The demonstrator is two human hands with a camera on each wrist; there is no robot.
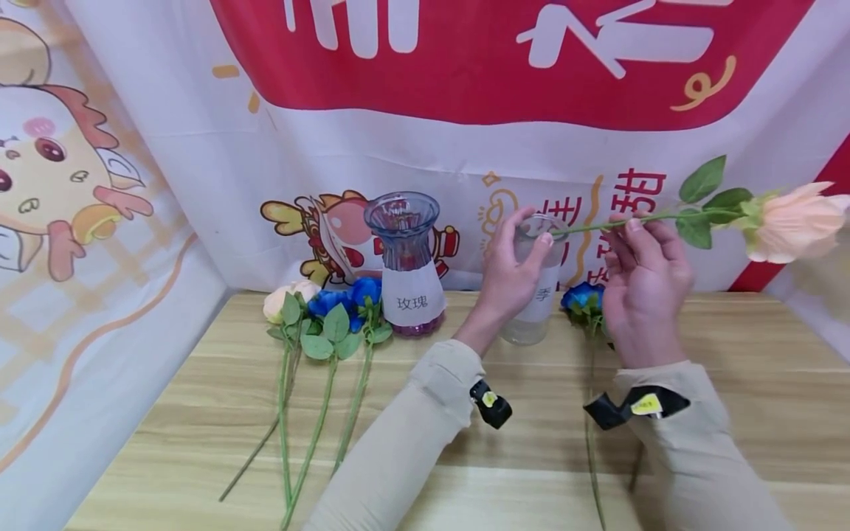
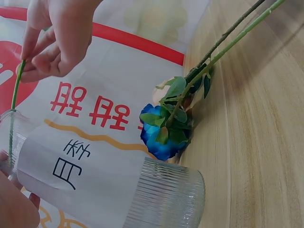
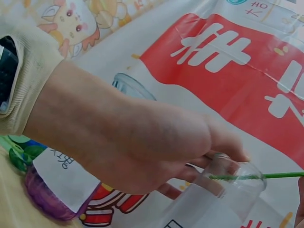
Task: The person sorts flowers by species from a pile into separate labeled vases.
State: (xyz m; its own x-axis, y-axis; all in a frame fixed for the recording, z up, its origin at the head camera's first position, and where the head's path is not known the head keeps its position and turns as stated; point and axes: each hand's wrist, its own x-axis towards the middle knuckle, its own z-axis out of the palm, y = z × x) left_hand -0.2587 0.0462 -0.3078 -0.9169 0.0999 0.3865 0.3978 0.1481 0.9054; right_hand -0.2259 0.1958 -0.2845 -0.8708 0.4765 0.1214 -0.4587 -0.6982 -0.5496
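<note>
My left hand (image 1: 506, 279) grips a clear glass vase (image 1: 527, 330) near its rim; a white paper label with handwritten characters wraps the vase. With thumb and fingers my right hand (image 1: 645, 299) pinches the green stem of a peach flower (image 1: 793, 223). The flower lies nearly level, its bloom pointing right. In the left wrist view the stem (image 2: 16, 88) enters the mouth of the vase (image 2: 166, 194). The right wrist view also shows the stem's tip inside the glass, beside my left hand (image 3: 142, 137).
A blue-to-purple glass vase (image 1: 403, 251) with a white label stands left of the clear one. Farther left lie a pale flower (image 1: 290, 299) and blue flowers (image 1: 332, 304) with long stems. Another blue flower (image 1: 583, 296) lies by my right wrist. A printed cloth (image 1: 332, 147) hangs behind the wooden table (image 1: 199, 413).
</note>
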